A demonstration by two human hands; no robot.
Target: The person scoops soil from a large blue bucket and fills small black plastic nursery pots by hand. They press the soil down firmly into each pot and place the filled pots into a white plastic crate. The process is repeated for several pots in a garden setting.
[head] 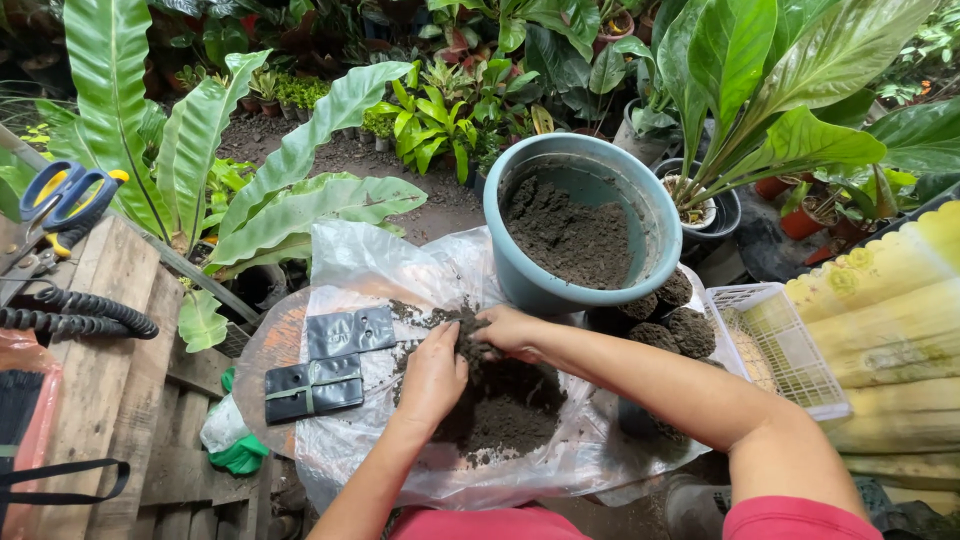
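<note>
Left hand [432,375] and right hand [508,330], fingers curled into crumbly dark soil [505,405], crinkled clear plastic sheet [370,270]

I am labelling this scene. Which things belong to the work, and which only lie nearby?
In use: left hand, right hand, dark soil heap, clear plastic sheet, blue-grey plastic tub.
Nearby: blue-handled scissors, white plastic basket, flat black bags.

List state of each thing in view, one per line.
Blue-grey pot: tilted toward the person, part-filled with soil.
Soil pile: loose, heaped on the clear plastic sheet.
Left hand: pressed into the pile.
Right hand: cupped on soil.
Black grow bags: flat, empty, bundled.
Filled bags: packed with soil, upright.
White basket: empty.
Scissors: closed.
</note>
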